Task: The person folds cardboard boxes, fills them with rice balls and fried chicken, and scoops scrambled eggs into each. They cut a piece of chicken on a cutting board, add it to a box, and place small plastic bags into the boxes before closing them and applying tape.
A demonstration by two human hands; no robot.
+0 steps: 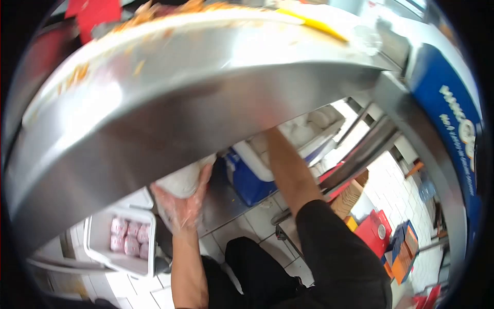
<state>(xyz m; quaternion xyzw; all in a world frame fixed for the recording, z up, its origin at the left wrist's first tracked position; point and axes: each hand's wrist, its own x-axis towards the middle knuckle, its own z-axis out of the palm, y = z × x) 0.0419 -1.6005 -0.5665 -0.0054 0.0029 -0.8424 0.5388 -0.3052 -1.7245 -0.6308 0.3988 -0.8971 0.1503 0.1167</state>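
Note:
My left hand, in a clear plastic glove, cups a smooth white rounded thing from below, thumb and fingers at its sides. Its upper part is hidden behind the steel counter edge, so I cannot tell its kind. My right forearm reaches up over the rim of a blue cooler with a white lining, and the hand itself is hidden behind the counter edge. Pale rounded things fill the cooler.
At lower left, a white bin holds several pink-and-white packages. Food scraps and a yellow-handled tool lie on the counter top. Metal table legs, red boxes and a blue-and-orange box stand at right.

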